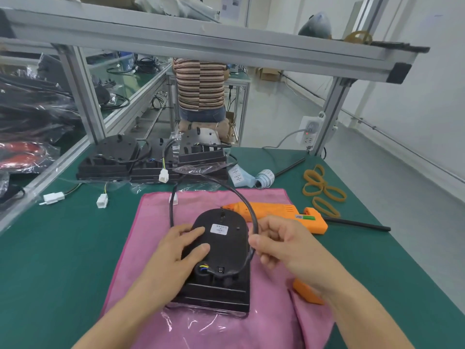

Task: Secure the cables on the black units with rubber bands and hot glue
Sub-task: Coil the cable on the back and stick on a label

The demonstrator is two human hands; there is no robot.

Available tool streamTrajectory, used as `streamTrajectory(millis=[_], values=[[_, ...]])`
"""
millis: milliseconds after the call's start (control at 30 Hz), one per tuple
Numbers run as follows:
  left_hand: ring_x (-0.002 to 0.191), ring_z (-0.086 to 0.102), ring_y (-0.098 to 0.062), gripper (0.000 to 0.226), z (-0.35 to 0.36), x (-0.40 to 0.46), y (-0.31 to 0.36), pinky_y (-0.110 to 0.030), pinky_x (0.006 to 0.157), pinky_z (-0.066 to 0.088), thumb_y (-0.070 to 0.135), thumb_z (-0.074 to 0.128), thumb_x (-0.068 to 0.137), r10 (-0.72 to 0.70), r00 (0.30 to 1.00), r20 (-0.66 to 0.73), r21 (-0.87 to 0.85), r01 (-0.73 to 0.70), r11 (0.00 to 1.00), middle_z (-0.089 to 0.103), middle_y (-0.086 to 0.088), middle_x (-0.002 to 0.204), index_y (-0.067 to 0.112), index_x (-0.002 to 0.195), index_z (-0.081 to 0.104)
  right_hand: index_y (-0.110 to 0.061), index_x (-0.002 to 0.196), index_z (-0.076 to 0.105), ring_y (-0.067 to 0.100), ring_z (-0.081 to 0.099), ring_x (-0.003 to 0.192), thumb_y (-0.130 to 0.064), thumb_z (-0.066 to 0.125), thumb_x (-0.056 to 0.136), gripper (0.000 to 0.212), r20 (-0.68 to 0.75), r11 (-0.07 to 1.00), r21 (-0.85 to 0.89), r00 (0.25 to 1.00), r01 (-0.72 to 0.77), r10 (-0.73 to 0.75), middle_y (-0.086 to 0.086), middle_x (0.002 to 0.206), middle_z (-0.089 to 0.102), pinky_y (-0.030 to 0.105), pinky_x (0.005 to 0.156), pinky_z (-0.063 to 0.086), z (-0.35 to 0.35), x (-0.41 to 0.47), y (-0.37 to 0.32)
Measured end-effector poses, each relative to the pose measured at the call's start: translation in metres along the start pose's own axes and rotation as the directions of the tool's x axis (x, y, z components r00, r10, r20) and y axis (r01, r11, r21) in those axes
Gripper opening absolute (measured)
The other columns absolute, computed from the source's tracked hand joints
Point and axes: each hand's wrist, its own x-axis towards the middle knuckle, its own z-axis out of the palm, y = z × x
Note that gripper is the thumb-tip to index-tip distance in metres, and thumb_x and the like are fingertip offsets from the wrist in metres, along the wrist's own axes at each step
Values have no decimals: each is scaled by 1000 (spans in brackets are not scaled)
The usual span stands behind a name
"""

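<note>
Dome-topped black plastic unit (218,250): left hand (176,255) is pressing flat; right hand (279,241) fingers (254,241) are pinching its black cable (214,183), coiling; tan rubber bands (322,190) likely next.

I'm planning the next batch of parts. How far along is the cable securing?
Early, by the look of it. Nothing looks finished: the three black units at the back show loose cables. In hand: the left hand steadies the black unit on the pink cloth while the right hand pinches its cable. Left: the rubber bands and the hot glue gun lie untouched.
</note>
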Motion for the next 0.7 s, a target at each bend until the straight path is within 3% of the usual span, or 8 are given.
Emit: streamTrajectory(millis=[100, 167, 233, 300, 367, 467, 600, 700], values=[[132, 37, -3, 40, 0, -1, 2, -18, 109, 27, 30, 55, 95, 23, 1000, -1, 30, -23, 999, 43, 15, 135, 23, 135, 54, -13, 80, 61, 3, 52, 48, -6, 62, 91, 13, -51, 999, -35, 999, -10, 8, -9, 55, 57, 14, 47, 42, 9, 15, 4], [127, 41, -1, 43, -1, 0, 6, -4, 98, 28, 37, 58, 91, 28, 1000, 3, 45, -28, 999, 44, 18, 132, 23, 132, 57, -14, 78, 60, 3, 52, 47, -7, 63, 90, 15, -83, 996, -85, 996, -31, 24, -8, 55, 57, 15, 47, 42, 15, 22, 8], [113, 50, 3, 60, -4, 1, 16, 2, 80, 36, 57, 70, 75, -27, 999, 34, 16, 27, 1000, 46, 22, 125, 25, 124, 62, -15, 75, 60, 4, 53, 46, -8, 65, 89, 16, -112, 990, -130, 993, -45, 30, -5, 54, 58, 17, 47, 42, 20, 25, 13], [105, 52, 6, 85, -6, 1, 28, -7, 76, 43, 77, 75, 45, -91, 993, 80, 6, 91, 996, 44, 28, 119, 32, 116, 61, -15, 73, 60, 5, 53, 44, -9, 68, 86, 17, -146, 979, -196, 989, -48, 19, -6, 50, 58, 18, 48, 42, 23, 25, 18], [111, 47, 2, 88, -2, -2, 36, -10, 84, 39, 74, 66, 27, -105, 989, 100, 86, 97, 992, 37, 31, 114, 40, 108, 55, -18, 69, 58, 3, 54, 43, -11, 70, 84, 20, -174, 963, -265, 985, -54, 7, -6, 46, 58, 17, 50, 42, 24, 23, 21], [124, 31, -8, 77, 9, -6, 44, -29, 104, 36, 65, 64, 30, -85, 991, 106, 196, 63, 979, 30, 19, 125, 45, 100, 44, -16, 68, 56, 3, 53, 43, -14, 72, 80, 20, -224, 940, -329, 974, -95, 20, -7, 46, 58, 22, 52, 42, 25, 20, 26], [115, 28, -11, 78, 15, 1, 51, -37, 102, 37, 41, 83, 47, -76, 996, 49, 303, 57, 951, 29, 16, 123, 39, 110, 37, -25, 89, 52, -1, 51, 57, -21, 72, 78, 22, -352, 904, -408, 936, -128, -26, -10, 57, 57, 20, 57, 38, 28, 20, 30], [114, 28, -9, 83, 15, 2, 50, -35, 100, 36, 45, 79, 43, -80, 996, 46, 289, 63, 955, 30, 18, 120, 39, 112, 33, -26, 108, 58, 12, 58, 73, -20, 61, 82, 27, -366, 849, -521, 923, -94, -122, -9, 63, 57, 30, 67, 44, 33, 21, 27]])
